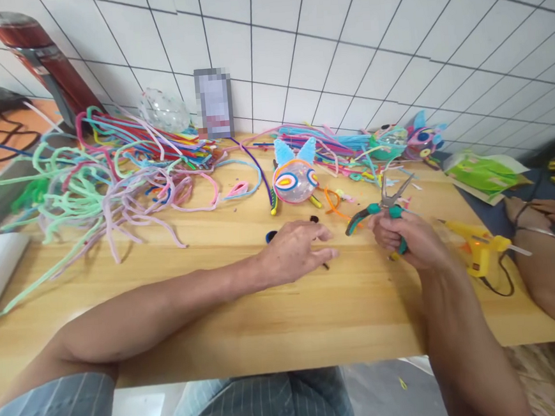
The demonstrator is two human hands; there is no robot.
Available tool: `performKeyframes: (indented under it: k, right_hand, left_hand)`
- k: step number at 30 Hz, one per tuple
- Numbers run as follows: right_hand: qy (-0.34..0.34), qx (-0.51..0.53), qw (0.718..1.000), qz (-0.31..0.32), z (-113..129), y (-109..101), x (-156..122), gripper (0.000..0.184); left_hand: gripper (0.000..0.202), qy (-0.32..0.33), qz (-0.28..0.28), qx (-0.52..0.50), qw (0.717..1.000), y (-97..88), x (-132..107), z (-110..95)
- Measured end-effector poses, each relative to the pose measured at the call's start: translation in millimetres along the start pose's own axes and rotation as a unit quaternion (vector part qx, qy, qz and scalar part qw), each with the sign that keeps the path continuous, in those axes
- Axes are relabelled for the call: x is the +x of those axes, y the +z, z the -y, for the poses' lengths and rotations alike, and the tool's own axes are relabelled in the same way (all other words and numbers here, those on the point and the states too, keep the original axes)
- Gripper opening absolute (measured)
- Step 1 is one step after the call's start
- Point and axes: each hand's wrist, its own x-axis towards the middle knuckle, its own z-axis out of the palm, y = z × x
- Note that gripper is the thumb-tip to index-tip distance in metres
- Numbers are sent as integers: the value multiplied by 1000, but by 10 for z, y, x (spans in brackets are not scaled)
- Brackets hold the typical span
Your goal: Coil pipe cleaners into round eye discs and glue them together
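Observation:
My right hand (402,233) is wrapped round the teal-and-black handles of a pair of pliers (387,203); the jaws point up and stand apart. Over the tabletop, my left hand (291,253) has its thumb and index finger spread, with nothing visible between them. Small black pieces (313,219) and a dark blue-and-black round piece (271,236) show beside and partly under that hand. Just beyond it sits a clear ball figure (297,182) with blue ears, ringed eyes and yellow-tipped feet. An orange pipe cleaner (333,205) lies curled at its right.
Pipe cleaners (78,185) are heaped at the left, under a red flask (45,59). A yellow glue gun (482,249) lies right of my right hand, near another person's arm (546,264). More ball figures (423,142) and a green packet (486,171) are at the back right.

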Motion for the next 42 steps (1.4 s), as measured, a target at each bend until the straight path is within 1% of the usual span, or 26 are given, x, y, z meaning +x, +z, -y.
performKeyframes:
  k: [1, 3, 6, 8, 10, 12, 15, 16, 18, 20, 22, 25, 28, 29, 32, 33, 34, 35, 36, 39, 40, 42]
  right_hand:
    - [-2, -9, 1000, 14, 1, 5, -35, 21]
    - [-11, -30, 999, 40, 6, 13, -98, 24]
    - [-15, -52, 996, 76, 14, 61, -169, 27]
    - [-3, -58, 992, 109, 16, 136, -194, 28]
    - [16, -60, 986, 154, 11, 238, -200, 29]
    - [36, -64, 974, 212, -5, 342, -191, 30]
    - [64, -49, 952, 296, -59, 441, -164, 33]
    - [71, -35, 946, 316, -85, 451, -157, 33]
    - [80, 0, 936, 344, -142, 440, -150, 33]
    - [92, 29, 928, 360, -195, 408, -155, 32]
    - [106, 43, 924, 365, -228, 377, -167, 32]
    - [115, 36, 926, 357, -225, 362, -184, 32]
    - [115, 28, 929, 350, -171, 365, -196, 31]
    - [116, 25, 929, 350, -148, 362, -200, 31]
    - [115, -9, 932, 344, -77, 341, -222, 33]
    - [110, -25, 933, 341, -55, 333, -231, 35]
    - [103, -42, 935, 338, -35, 328, -242, 36]
    - [95, -58, 935, 337, -14, 328, -252, 38]
    - [86, -75, 935, 335, 6, 333, -262, 40]
    - [62, -139, 935, 320, 65, 382, -281, 41]
    - [55, -160, 933, 316, 80, 405, -282, 40]
    - [45, -192, 929, 314, 96, 451, -277, 39]
  left_hand:
    - [25, 5, -17, -4, 1000, -6, 1, -6]
    - [25, 13, -49, -37, 998, -19, 1, -21]
    - [25, 24, -74, -120, 990, -32, 4, -41]
    - [31, 20, -79, -177, 981, -33, 14, -46]
    - [41, 8, -66, -235, 970, -32, 35, -39]
    - [45, 3, -40, -296, 954, -35, 64, -21]
    - [33, 10, 15, -383, 923, -54, 106, 8]
    - [30, 12, 33, -403, 914, -65, 114, 12]
    - [30, 14, 58, -428, 902, -95, 120, 7]
    - [32, 13, 64, -442, 895, -130, 116, -12]
    - [32, 15, 56, -455, 889, -163, 108, -34]
    - [32, 26, 41, -464, 884, -183, 96, -50]
    - [35, 22, 23, -462, 886, -181, 100, -38]
    - [36, 16, 5, -464, 886, -186, 108, -30]
    - [35, -7, -79, -476, 876, -249, 153, -10]
    - [34, -15, -100, -475, 874, -285, 169, -10]
    - [32, -22, -105, -467, 878, -325, 183, -16]
    - [29, -34, -96, -451, 887, -365, 191, -28]
    - [26, -49, -74, -427, 900, -403, 194, -47]
    - [19, -86, 31, -342, 935, -485, 170, -121]
    - [16, -87, 65, -316, 942, -496, 156, -140]
    - [13, -83, 115, -273, 951, -490, 129, -154]
